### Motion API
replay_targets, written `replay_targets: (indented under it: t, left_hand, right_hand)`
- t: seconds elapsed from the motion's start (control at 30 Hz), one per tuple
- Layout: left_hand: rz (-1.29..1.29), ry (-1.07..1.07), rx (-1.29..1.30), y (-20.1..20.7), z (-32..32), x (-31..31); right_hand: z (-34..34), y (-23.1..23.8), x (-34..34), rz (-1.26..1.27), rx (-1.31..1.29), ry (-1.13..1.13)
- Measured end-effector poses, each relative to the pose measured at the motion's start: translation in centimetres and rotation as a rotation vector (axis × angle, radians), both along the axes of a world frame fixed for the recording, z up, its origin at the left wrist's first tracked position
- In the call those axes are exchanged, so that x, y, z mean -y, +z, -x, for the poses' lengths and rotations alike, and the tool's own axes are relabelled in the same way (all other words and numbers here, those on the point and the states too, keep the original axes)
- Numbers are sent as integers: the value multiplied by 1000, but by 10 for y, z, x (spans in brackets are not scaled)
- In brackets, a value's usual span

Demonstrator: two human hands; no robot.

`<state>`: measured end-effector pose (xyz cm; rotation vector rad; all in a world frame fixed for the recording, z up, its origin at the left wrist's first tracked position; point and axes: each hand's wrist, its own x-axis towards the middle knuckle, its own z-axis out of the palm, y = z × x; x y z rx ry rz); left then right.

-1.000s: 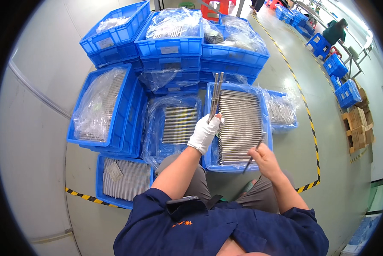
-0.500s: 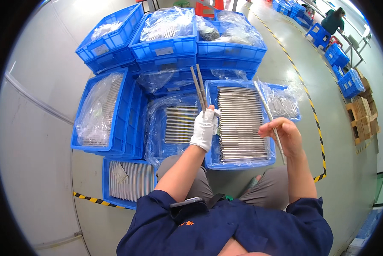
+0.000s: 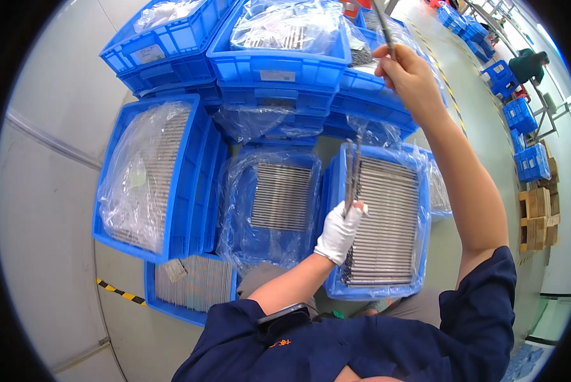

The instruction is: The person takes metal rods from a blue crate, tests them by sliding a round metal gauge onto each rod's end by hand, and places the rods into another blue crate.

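2 metal rods (image 3: 351, 170) pinched in my gloved left hand (image 3: 338, 231) over a blue crate (image 3: 419, 254), my bare right hand (image 3: 411, 75) gripping 1 rod (image 3: 383, 28) raised high.

Blue crates (image 3: 190, 165); white glove on left hand (image 3: 338, 232); grey metal rods (image 3: 387, 223); yellow-black striped floor tape (image 3: 121, 291).

Bright, even overhead light, soft shadows, glare on plastic bags (image 3: 146, 167), strong fisheye bending, black rim

Grey floor (image 3: 56, 210): blue crates (image 3: 171, 172), striped hazard tape (image 3: 121, 293), wooden pallets (image 3: 540, 216).
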<state>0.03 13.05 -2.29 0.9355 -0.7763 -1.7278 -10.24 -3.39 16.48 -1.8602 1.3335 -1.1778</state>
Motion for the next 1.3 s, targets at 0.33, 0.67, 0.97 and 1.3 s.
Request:
replay_targets:
  t: [0.33,0.67,0.97,1.3]
  left_hand:
    - [17,-109,107,-28,-31,69]
    - [-93,-96,-25,-42,-42,98]
    - [-47,-5,-68,-41,-31,108]
    - [-35,1,-64,-48,-26,114]
  right_hand:
    - [-45,-42,191,292,-831,-274]
    - [-55,-62,229,-51,-908,-269]
    - [-36,-18,163,118,-575,-151]
    - [-24,-41,60,157,-620,-42]
